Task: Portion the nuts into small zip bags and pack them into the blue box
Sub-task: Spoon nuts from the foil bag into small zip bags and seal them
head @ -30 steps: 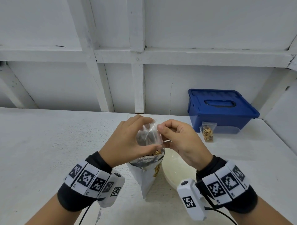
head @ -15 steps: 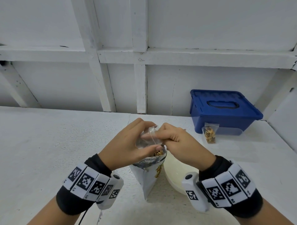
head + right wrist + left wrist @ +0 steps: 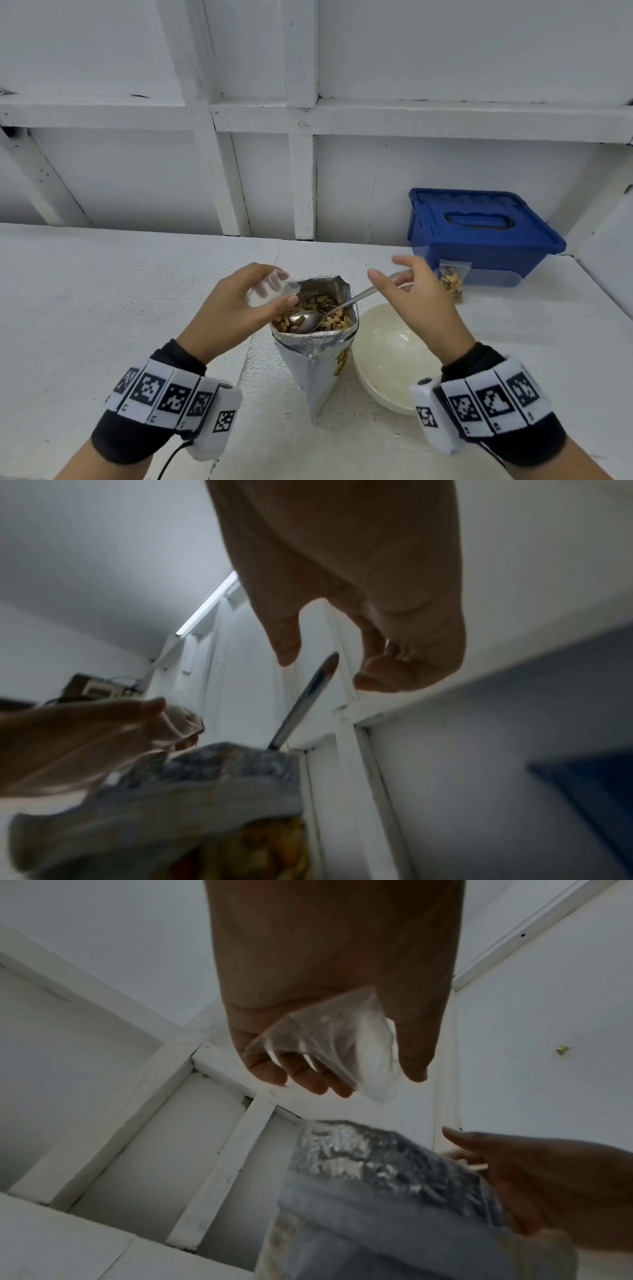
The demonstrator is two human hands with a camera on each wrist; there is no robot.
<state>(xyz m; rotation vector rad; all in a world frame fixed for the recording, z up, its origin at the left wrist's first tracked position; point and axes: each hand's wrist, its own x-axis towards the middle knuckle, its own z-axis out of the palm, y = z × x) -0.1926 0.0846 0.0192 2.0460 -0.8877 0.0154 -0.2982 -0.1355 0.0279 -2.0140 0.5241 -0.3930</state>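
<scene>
pale brown nuts [image 3: 320,313] heaped inside tall foil pouch with its top torn open [image 3: 313,363], standing upright mid-table, presumably so both hands stay free. long steel spoon [image 3: 329,313] left bowl-down in the nuts, handle leaning out over the pouch rim toward the right. small clear empty zip bag [image 3: 269,291] pinched in left hand [image 3: 233,308], fingers and thumb curled round it, held just above the pouch mouth, likely so spills drop back in. right hand [image 3: 416,301] open, thumb and fingers parted around the spoon handle, not yet closed on it. cream round bowl [image 3: 387,363], nothing in it, touching the pouch on the right. one filled zip bag [image 3: 452,281] propped against lidded blue plastic box [image 3: 479,236] at the back right, lid on, so packing not begun.
</scene>
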